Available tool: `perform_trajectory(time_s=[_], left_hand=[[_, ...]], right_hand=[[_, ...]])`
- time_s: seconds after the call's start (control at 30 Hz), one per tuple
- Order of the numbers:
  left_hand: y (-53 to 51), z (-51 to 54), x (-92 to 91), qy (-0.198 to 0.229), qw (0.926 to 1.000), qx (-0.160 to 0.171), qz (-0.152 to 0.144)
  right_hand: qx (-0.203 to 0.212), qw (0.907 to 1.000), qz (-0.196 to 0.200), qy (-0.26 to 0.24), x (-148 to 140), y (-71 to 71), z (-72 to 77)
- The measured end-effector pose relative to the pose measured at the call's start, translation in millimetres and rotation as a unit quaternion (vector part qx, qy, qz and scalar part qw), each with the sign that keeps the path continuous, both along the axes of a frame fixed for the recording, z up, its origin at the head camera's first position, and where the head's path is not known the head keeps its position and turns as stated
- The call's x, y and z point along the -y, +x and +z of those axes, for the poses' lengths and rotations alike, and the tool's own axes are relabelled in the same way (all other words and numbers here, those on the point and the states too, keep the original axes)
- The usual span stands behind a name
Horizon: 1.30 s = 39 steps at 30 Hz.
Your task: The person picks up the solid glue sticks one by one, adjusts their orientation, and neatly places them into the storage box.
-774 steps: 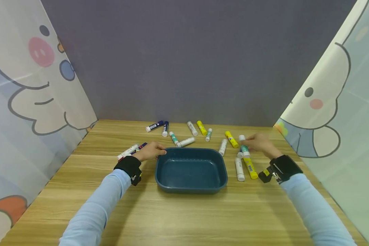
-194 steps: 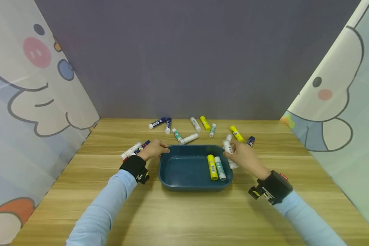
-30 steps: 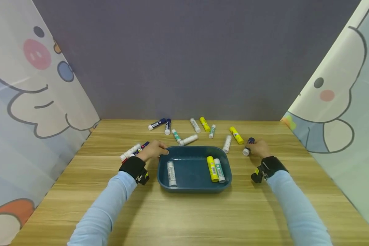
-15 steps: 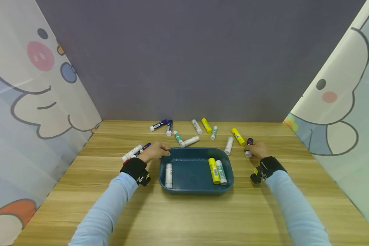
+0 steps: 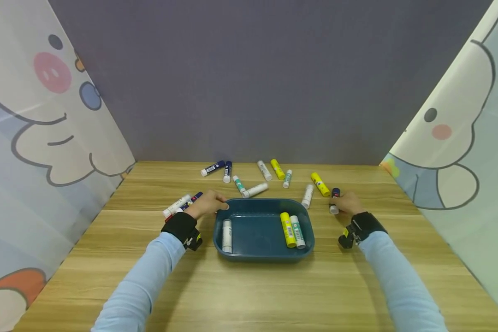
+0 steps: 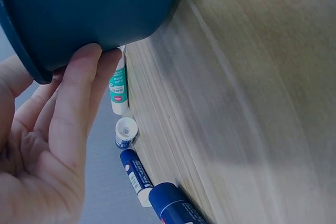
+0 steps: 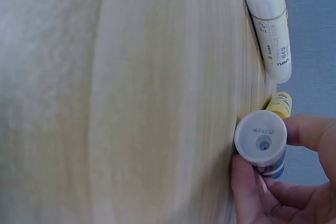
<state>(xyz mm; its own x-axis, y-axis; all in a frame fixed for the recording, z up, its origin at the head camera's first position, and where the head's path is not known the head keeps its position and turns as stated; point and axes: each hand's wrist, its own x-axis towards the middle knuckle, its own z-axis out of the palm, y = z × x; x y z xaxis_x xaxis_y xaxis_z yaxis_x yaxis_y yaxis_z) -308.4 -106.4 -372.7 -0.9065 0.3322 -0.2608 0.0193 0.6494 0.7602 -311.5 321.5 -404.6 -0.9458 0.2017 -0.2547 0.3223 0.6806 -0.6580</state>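
Observation:
The left hand (image 5: pixel 209 204) grips the back left corner of a dark teal tray (image 5: pixel 261 258); in the left wrist view its fingers (image 6: pixel 76 93) lie under the tray's rim. In the tray, a white glue stick (image 5: pixel 227 236) lies at the left, and a yellow stick (image 5: pixel 288 230) and a green-and-white stick (image 5: pixel 297 232) lie side by side at the right. The right hand (image 5: pixel 348 203) pinches a navy stick with a white cap (image 5: pixel 334 208), right of the tray; the right wrist view shows its white end (image 7: pixel 261 137) between thumb and fingers.
Behind the tray lie several sticks, among them a navy one (image 5: pixel 212 168), a white one (image 5: pixel 255 190) and a yellow one (image 5: pixel 277 169). A white stick (image 5: pixel 308 196) and a yellow stick (image 5: pixel 320 184) lie near the right hand. More sticks (image 5: pixel 177 205) lie beside the left hand.
Over the last second the right hand has turned the navy stick more upright in the view, close to the same spot. A white stick is in the tray's left side, absent there 6.5 seconds ago.

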Motion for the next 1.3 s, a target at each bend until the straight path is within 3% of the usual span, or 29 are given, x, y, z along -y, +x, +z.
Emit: perform_trajectory(time_s=[0.7, 0.87, 1.07, 1.3], left_hand=[[0.7, 2.2, -0.9, -0.007, 1.0000, 0.002, -0.007], [-0.3, 1.8, -1.2, -0.013, 0.9999, 0.003, 0.002], [-4.1, -1.5, 0.8, -0.002, 0.9999, -0.008, -0.015], [-0.4, 0.5, 0.7, -0.008, 0.9999, -0.006, -0.006]], right_hand=[[0.013, 0.9996, 0.022, -0.007, -4.5, 5.0, 0.5], [0.018, 0.9991, 0.032, -0.019, -3.5, 10.9, 4.9], [0.012, 0.9993, 0.030, -0.017, -4.7, 17.0, 11.1], [0.000, 0.9993, 0.028, -0.023, -3.8, 19.8, 13.7]])
